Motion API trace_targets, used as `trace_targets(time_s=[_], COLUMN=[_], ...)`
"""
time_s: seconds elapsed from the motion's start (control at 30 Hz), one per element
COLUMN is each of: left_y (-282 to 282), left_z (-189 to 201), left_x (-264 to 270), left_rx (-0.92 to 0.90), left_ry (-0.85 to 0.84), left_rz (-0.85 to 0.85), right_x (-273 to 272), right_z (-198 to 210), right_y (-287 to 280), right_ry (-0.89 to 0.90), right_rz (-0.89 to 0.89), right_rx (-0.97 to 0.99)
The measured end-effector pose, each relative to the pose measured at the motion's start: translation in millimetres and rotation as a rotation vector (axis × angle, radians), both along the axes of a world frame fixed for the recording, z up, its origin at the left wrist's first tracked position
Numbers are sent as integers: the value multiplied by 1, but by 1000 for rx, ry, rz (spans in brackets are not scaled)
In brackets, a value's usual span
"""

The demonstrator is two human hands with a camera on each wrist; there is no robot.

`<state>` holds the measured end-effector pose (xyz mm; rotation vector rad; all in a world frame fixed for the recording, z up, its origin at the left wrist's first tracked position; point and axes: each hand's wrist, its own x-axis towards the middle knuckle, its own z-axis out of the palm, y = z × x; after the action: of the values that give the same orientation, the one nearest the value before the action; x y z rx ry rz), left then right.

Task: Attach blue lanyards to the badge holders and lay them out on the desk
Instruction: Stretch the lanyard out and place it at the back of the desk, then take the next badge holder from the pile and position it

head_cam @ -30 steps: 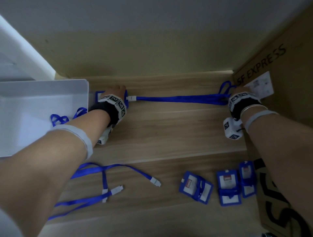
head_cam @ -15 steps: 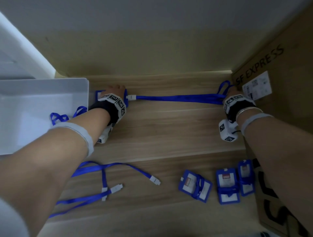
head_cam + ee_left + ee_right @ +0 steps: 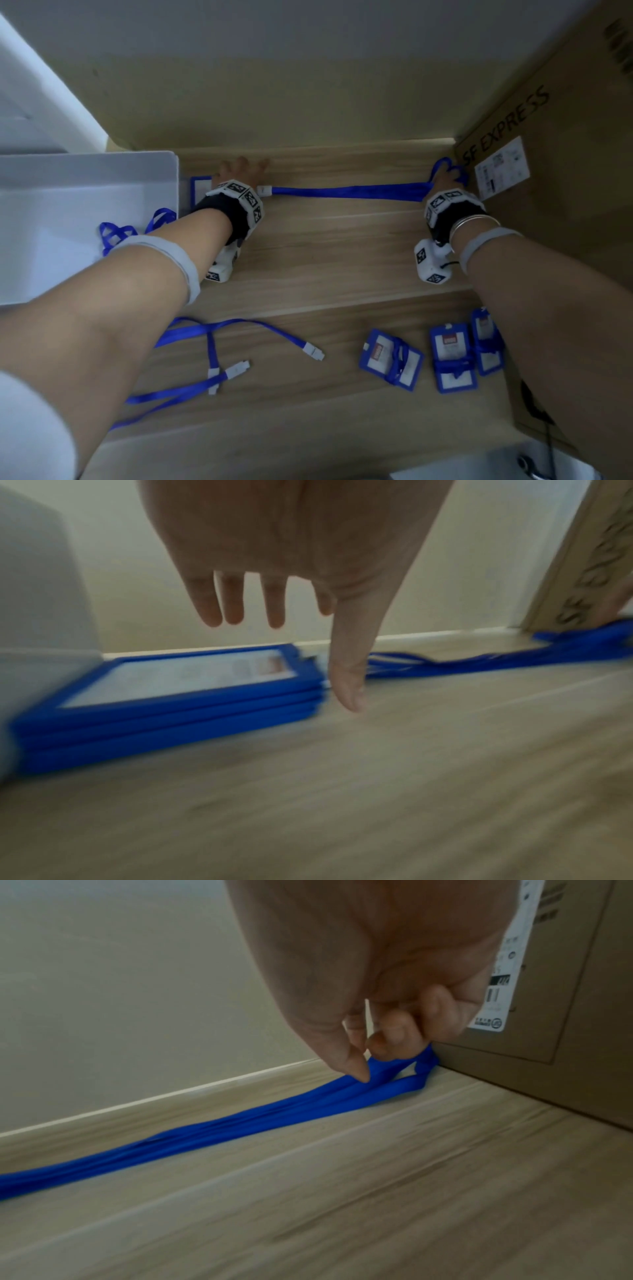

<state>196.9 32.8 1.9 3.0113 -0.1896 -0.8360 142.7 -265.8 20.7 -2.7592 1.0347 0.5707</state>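
Against the wall at 12 o'clock of the desk (image 3: 308,260), the left hand (image 3: 291,547) has lifted open-fingered off the badge holders (image 3: 178,685) while the right hand (image 3: 387,969) still pinches the blue lanyards (image 3: 346,191) taut toward 2 o'clock, so laying-out seems nearly finished

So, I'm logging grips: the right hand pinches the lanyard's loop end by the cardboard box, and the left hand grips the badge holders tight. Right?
Not quite. The left hand grips nothing: the left wrist view shows its fingers straight above the badge holders. The right hand does pinch the lanyard by the cardboard box.
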Motion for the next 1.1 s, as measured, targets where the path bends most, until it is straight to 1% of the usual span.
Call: trace_targets(time_s=[0.03,0.07,0.13,0.2,0.27,0.3,0.37,0.4,0.5,0.53,0.67,0.8,0.9,0.97,1.0,1.03,1.07,1.1], left_y=[-2,-7,-16,-23,-27,-30,-34,-36,-39,-39,-42,-45,-43,-43,-43,-44,-44,-45], left_z=[1,6,7,12,16,18,24,26,26,25,19,8,3,1,1,2,3,4], left_x=[-4,-7,-15,-25,-33,-38,-48,-54,-75,-83,-113,-139,-154,-161,-164,-167,-169,-171], left_rx=[-27,-78,-119,-129,-80,-44,8,23,-6,-8,-32,-99,-122,-117,-119,-127,-139,-151], left_ry=[-1,-12,-13,7,24,40,82,102,182,195,234,252,296,318,325,338,358,382], left_rz=[-4,-18,-30,-61,-121,-163,-210,-230,-252,-253,-294,-342,-354,-375,-385,-381,-375,-367], right_x=[-1,-2,-5,-16,-29,-35,-51,-60,-90,-99,-132,-153,-151,-142,-135,-136,-143,-148], right_z=[2,5,9,19,29,36,51,57,67,68,57,26,-20,-75,-113,-114,-99,-87], right_y=[3,7,10,20,26,31,42,48,63,68,74,72,62,38,21,25,37,44], right_ry=[41,25,96,181,143,181,340,400,516,560,630,701,751,753,757,778,790,788], right_rz=[-3,11,95,241,291,325,322,369,496,505,583,578,601,592,584,572,567,522], right_rx=[-47,-50,-55,-92,-54,-49,-53,-81,-128,-125,-163,-112,-24,13,45,67,66,79])
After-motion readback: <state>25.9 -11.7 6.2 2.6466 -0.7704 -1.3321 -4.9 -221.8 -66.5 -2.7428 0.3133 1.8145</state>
